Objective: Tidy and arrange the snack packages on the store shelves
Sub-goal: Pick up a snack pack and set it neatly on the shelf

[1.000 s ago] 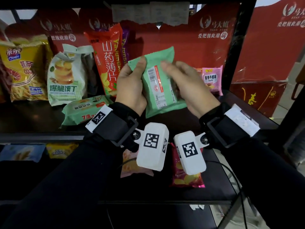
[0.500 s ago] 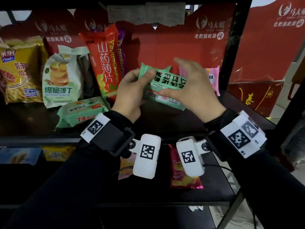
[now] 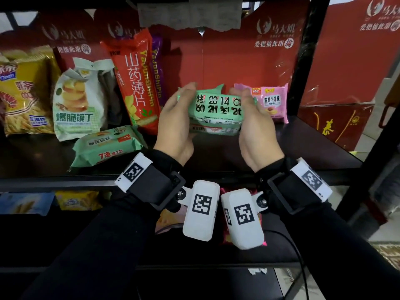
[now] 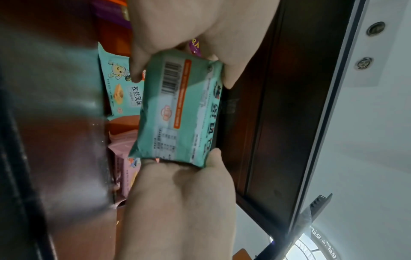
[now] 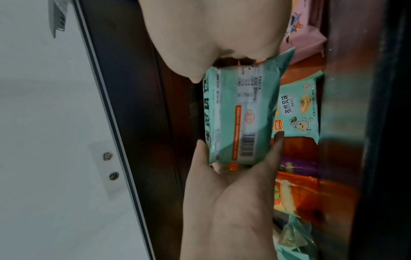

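The left hand (image 3: 173, 124) grips the left end of the green snack package (image 3: 216, 113), thumb on the near face and fingers curled behind. The right hand (image 3: 255, 131) grips the right end the same way. Both wrist views confirm it: each end of the pack is pinched between a thumb and the fingers opposite.

The package is held in the air between the two hands, above the front of the upper shelf (image 3: 313, 152) and clear of its surface. Its long axis runs horizontally, from 9 o'clock to 3 o'clock in the head view. The edge with large black print faces the camera; the barcode face is turned downward and toward the person.

Neither hand is nearer; the load is shared equally.

From the package, a pink package (image 3: 273, 102) stands just behind at 2 o'clock, against the red backing. A second green package (image 3: 108, 144) lies flat on the shelf at 8 o'clock. A tall red chip bag (image 3: 138, 83) stands at 10 o'clock, close beside the left hand.

Judgement: the open shelf space lies directly beyond and below the package. Setting it down there likely needs a forward, downward move with the long axis kept parallel to the shelf edge.
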`<act>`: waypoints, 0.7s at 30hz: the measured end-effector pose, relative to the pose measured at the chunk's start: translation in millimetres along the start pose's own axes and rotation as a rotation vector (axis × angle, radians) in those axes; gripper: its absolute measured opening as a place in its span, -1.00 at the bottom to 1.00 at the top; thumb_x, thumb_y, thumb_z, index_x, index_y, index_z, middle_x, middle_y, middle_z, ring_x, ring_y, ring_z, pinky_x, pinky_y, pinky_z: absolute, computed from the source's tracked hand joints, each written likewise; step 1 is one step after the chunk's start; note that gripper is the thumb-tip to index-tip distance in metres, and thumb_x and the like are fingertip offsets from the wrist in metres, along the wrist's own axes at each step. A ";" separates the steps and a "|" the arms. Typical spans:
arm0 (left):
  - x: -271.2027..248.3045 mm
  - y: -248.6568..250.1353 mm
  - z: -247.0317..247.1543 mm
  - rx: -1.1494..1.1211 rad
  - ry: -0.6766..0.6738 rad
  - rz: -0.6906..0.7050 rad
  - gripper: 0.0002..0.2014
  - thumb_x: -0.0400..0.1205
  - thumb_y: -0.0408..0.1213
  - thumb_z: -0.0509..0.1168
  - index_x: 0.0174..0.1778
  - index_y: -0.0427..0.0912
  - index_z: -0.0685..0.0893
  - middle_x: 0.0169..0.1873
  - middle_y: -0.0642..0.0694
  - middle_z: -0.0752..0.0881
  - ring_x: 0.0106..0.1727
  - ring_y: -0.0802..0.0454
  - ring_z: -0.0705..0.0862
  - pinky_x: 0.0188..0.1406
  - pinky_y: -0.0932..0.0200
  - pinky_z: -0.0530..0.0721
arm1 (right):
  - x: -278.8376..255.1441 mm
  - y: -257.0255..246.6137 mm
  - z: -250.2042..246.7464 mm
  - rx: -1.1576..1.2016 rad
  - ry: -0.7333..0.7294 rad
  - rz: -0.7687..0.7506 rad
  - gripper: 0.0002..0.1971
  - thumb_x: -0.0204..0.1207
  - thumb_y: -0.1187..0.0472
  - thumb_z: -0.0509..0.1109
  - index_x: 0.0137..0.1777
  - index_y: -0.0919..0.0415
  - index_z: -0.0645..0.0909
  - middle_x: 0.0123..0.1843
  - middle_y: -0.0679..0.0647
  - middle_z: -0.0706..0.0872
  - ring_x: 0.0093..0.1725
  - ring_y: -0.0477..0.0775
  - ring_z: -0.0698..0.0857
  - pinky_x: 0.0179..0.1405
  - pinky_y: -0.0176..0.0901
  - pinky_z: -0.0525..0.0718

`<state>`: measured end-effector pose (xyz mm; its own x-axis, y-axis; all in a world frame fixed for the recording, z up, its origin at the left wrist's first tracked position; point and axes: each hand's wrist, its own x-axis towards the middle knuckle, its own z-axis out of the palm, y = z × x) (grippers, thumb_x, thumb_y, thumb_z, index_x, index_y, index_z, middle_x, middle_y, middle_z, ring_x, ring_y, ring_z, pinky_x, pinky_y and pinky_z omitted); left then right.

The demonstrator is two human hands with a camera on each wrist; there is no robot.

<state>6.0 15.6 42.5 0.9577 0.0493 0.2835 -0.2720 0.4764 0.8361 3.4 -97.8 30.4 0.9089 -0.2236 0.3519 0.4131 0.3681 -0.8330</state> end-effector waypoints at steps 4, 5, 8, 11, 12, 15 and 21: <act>7.9 3.0 -16.7 -0.101 -0.004 -0.017 -0.64 0.80 -0.03 0.00 0.01 -0.08 0.67 -0.13 0.00 0.76 -0.06 0.08 0.74 0.02 0.07 0.72 | 11.9 -5.3 -11.6 0.129 0.022 0.066 -0.63 0.76 0.09 0.04 0.29 0.29 0.57 0.00 0.09 0.79 -0.09 0.01 0.78 0.01 -0.09 0.72; 10.1 5.2 -21.9 -0.099 0.012 -0.011 -0.65 0.79 -0.03 0.00 0.03 -0.07 0.67 -0.12 0.04 0.73 -0.05 0.13 0.69 0.08 0.10 0.68 | 14.8 -7.7 -16.3 0.169 0.043 0.083 -0.64 0.76 0.09 0.04 0.25 0.30 0.57 -0.01 0.13 0.77 -0.09 0.05 0.78 0.07 -0.03 0.71; 11.8 13.7 -28.1 0.084 -0.042 -0.013 -0.64 0.76 0.07 0.01 0.18 0.03 0.66 0.15 0.09 0.71 0.24 0.18 0.61 0.32 0.01 0.54 | 20.3 -10.8 -25.5 0.081 0.079 0.065 -0.72 0.75 0.09 0.09 -0.02 0.19 0.59 -0.03 0.13 0.72 0.03 0.13 0.70 0.30 0.14 0.61; 5.2 18.4 -18.6 0.298 -0.150 -0.010 -0.49 0.61 0.26 0.17 0.39 0.09 0.59 0.32 0.14 0.65 0.29 0.32 0.57 0.23 0.06 0.52 | 19.8 -11.1 -23.3 -0.110 0.045 0.011 -0.67 0.76 0.10 0.05 0.02 0.17 0.64 -0.03 0.11 0.72 0.06 0.12 0.67 0.26 0.09 0.59; 2.4 18.8 -14.1 0.353 -0.173 0.003 -0.45 0.52 0.30 0.25 0.36 0.12 0.61 0.27 0.20 0.68 0.24 0.38 0.60 0.26 0.06 0.52 | 18.8 -11.2 -20.7 -0.128 0.025 -0.008 -0.63 0.77 0.12 0.01 0.08 0.20 0.66 -0.02 0.12 0.74 0.00 0.09 0.70 0.13 0.00 0.63; -0.9 11.1 -3.8 0.494 -0.183 0.014 -0.39 0.41 0.26 0.39 0.36 0.08 0.62 0.20 0.15 0.74 0.23 0.25 0.68 0.37 -0.02 0.57 | 14.0 -12.3 -11.1 -0.189 0.072 -0.080 -0.65 0.77 0.15 0.02 0.06 0.20 0.66 -0.10 0.06 0.74 -0.15 -0.03 0.72 -0.06 -0.15 0.66; 4.9 -4.7 -5.8 0.399 -0.142 -0.035 -0.60 0.75 -0.13 0.19 0.50 -0.11 0.47 0.34 -0.12 0.66 0.39 -0.02 0.60 0.50 -0.06 0.47 | 11.5 -13.3 -5.3 -0.124 -0.028 0.002 -0.67 0.76 0.12 0.06 0.15 0.19 0.66 0.32 0.14 0.68 0.26 0.06 0.68 0.26 -0.05 0.66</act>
<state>12.5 18.6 37.3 0.9520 -0.0955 0.2907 -0.2817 0.0975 0.9545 8.0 -110.0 43.2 0.9116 -0.1974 0.3605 0.4028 0.2540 -0.8794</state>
